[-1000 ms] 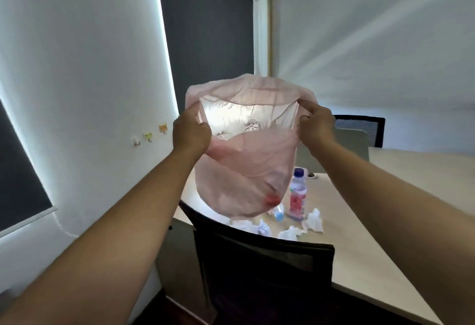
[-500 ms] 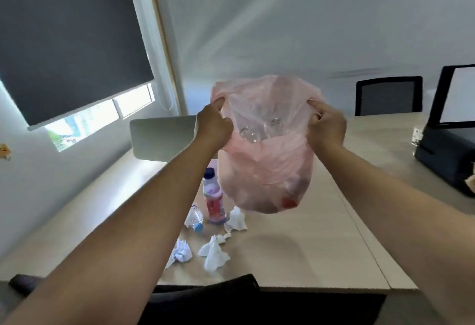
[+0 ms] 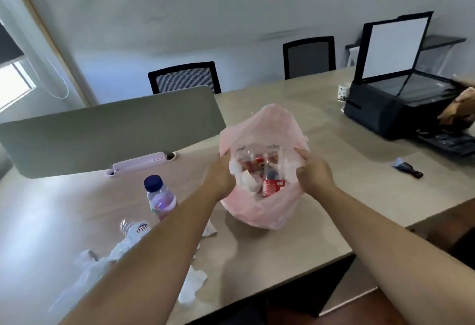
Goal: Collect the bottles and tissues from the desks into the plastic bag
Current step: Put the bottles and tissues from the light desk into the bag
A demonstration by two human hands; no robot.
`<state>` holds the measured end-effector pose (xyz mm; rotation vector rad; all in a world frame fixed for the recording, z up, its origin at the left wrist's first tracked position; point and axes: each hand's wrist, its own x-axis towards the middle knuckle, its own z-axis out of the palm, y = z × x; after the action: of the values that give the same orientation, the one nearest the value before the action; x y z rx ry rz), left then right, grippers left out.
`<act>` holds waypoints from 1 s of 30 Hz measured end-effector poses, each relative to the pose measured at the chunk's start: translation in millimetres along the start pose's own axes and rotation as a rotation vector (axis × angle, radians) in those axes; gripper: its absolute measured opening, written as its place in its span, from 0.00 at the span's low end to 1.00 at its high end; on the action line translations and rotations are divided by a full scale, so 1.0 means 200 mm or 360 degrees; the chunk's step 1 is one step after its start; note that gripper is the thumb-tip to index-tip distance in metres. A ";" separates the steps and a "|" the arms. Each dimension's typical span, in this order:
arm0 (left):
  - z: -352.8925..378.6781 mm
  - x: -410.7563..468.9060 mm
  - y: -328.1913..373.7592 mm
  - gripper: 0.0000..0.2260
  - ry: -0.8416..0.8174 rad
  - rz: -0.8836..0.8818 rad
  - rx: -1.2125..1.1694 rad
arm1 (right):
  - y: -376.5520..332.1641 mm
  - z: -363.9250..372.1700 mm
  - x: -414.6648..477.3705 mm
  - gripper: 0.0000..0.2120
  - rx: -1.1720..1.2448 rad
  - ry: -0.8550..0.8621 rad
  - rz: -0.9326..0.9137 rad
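Note:
A pink plastic bag (image 3: 259, 211) sits on the beige desk (image 3: 334, 196), its mouth held wide. My left hand (image 3: 221, 178) grips the left rim and my right hand (image 3: 314, 173) grips the right rim. Inside lie clear bottles, a red-labelled one and white tissues. Left of the bag an upright bottle (image 3: 160, 197) with a blue cap and pink label stands on the desk. A clear bottle (image 3: 135, 229) lies on its side beside it. Crumpled tissues (image 3: 191, 283) are scattered under and around my left forearm, which hides some of them.
A grey divider panel (image 3: 110, 129) crosses the desk at the back left, with a pink power strip (image 3: 138, 163) at its foot. A black printer (image 3: 401, 103) with raised lid stands at the right, a mug (image 3: 343, 92) beside it. Two chairs (image 3: 185, 76) stand behind.
The bag has come down from mid-air to rest on the desk, still held by both hands. My view swung right and down, bringing the printer and the bag's contents into sight.

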<state>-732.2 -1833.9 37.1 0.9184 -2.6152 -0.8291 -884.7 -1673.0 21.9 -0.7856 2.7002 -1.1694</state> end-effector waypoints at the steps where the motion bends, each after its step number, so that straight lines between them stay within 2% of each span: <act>1: 0.03 -0.01 -0.04 0.32 -0.0037 0.0002 0.0024 | 0.02 0.04 -0.02 0.30 -0.0037 -0.0014 0.0006; 4: 0.10 -0.03 -0.14 0.34 -0.0103 -0.0030 0.0157 | 0.06 0.11 -0.06 0.30 -0.0185 -0.0061 -0.0014; 7: 0.14 -0.06 -0.20 0.36 -0.0264 -0.0030 0.0217 | 0.10 0.13 -0.07 0.26 -0.0529 -0.0150 -0.0003; 9: 0.14 -0.07 -0.21 0.36 -0.0275 0.0007 0.0210 | 0.09 0.13 -0.08 0.25 -0.0732 -0.0191 0.0014; 12: 0.09 -0.06 -0.20 0.34 -0.0247 0.0022 0.0228 | 0.04 0.13 -0.10 0.23 -0.0751 -0.0108 -0.0033; 14: 0.04 -0.07 -0.19 0.32 -0.0222 0.0064 0.0305 | -0.03 0.15 -0.12 0.20 -0.0747 -0.0004 -0.0168; 16: -0.02 -0.11 -0.17 0.28 -0.0105 0.0099 0.0281 | -0.12 0.18 -0.12 0.17 -0.0681 0.0051 -0.0344; 21: -0.22 -0.26 -0.24 0.11 0.0366 0.0083 0.0258 | -0.37 0.36 -0.19 0.12 -0.0388 -0.0036 -0.0694; 24: -0.30 -0.39 -0.40 0.05 0.0408 -0.0033 0.0296 | -0.49 0.50 -0.30 0.10 -0.0149 -0.0261 -0.0947; 27: -0.36 -0.51 -0.64 0.03 0.0411 -0.0265 0.0412 | -0.55 0.68 -0.42 0.10 -0.0205 -0.0800 -0.1023; 29: -0.37 -0.58 -0.81 0.06 0.0295 -0.0436 0.0493 | -0.54 0.77 -0.48 0.13 -0.0356 -0.1099 -0.0965; 30: -0.36 -0.62 -0.88 0.11 0.0129 -0.0515 0.0572 | -0.53 0.82 -0.51 0.17 -0.0431 -0.1198 -0.0953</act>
<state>-520.1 -1898.6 -13.2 1.4659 -2.6279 -0.3753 -706.4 -1790.4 -30.5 -1.7302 2.0371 -0.3947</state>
